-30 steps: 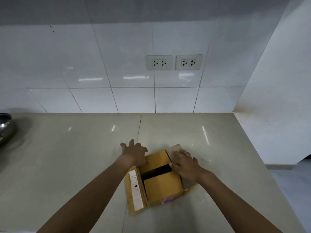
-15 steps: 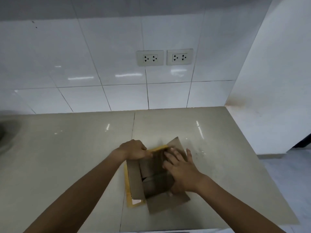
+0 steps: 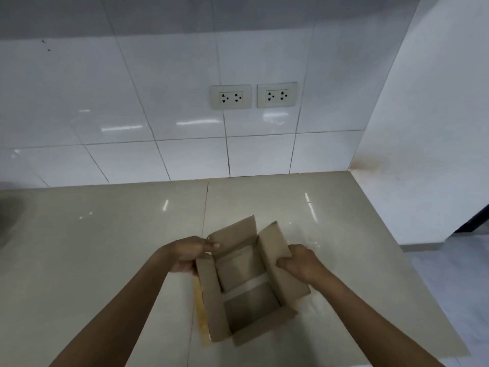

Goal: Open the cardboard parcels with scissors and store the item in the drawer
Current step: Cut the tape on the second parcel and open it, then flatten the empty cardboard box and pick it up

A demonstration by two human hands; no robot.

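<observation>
parcel spread open, no item showing inside

while both hands grip its sides, the cardboard parcel (image 3: 244, 282) sits on the table (image 3: 92, 260) near its front edge, with all four flaps folded outward. seen from the head camera, the left hand (image 3: 189, 254) curls around the far left corner, thumb laid on the rear flap, fingers closed on the wall. the right hand (image 3: 299, 263) is closed around the right flap, pressing it out and down. inside, only bare cardboard and a pale strip of tape across the bottom show; i can make out no item, though the deep corners are dim.

a second ago the yellow top flaps were only parted over a dark slot, with both hands flat on top. half a second ago the right hand was down inside the parcel and the left pinched the yellow rear edge. now the right hand is out and both hands hold the sides, so the interior is fully exposed.

my reading is that opening is done for this parcel. neither scissors nor drawer is in view, so whether an item has been stored cannot be told.
</observation>
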